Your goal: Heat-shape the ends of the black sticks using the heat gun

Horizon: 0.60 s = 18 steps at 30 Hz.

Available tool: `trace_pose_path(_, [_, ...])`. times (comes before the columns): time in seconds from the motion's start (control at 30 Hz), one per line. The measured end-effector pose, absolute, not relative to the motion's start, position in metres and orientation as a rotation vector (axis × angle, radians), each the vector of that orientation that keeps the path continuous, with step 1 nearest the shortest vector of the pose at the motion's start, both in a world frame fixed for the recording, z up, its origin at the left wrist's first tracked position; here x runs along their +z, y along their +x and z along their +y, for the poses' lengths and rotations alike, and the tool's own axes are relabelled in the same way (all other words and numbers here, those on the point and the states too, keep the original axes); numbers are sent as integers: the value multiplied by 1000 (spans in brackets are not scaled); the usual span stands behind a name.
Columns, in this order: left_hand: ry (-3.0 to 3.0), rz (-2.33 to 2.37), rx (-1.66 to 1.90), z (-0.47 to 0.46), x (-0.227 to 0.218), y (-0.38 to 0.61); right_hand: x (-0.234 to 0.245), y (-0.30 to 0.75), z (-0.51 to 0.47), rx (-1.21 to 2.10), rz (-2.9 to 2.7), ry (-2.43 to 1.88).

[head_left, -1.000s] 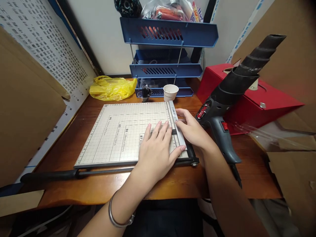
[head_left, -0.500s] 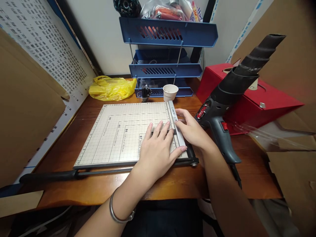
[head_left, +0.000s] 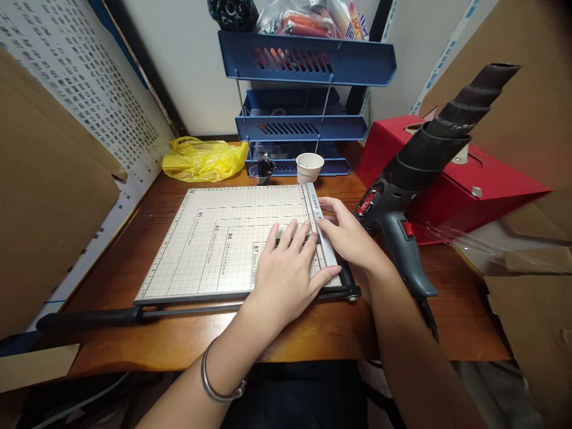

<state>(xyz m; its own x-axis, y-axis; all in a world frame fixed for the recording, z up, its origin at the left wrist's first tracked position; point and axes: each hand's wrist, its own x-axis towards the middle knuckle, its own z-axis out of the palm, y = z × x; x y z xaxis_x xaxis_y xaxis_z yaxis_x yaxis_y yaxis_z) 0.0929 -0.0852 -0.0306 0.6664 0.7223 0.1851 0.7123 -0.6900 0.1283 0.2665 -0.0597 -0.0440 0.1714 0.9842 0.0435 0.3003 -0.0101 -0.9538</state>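
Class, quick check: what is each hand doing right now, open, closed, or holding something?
Left hand: open, lying flat on the paper cutter board.
Right hand: open, fingers resting on the ruler bar; grips nothing.

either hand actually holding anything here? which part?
Nothing is lifted. The left hand lies flat, fingers spread, on the paper cutter's gridded board. The right hand rests fingertips on its white ruler bar along the right edge; any pinch there can't be told.

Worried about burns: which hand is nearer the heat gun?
Right. The right hand lies just beside the heat gun; the left hand rests farther off, on the cutting board.
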Motion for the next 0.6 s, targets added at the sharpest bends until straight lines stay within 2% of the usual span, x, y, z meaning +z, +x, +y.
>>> trace_pose_path(0.6, [2838, 1202, 407, -103, -35, 80, -44, 266, -61, 862, -1334, -1517])
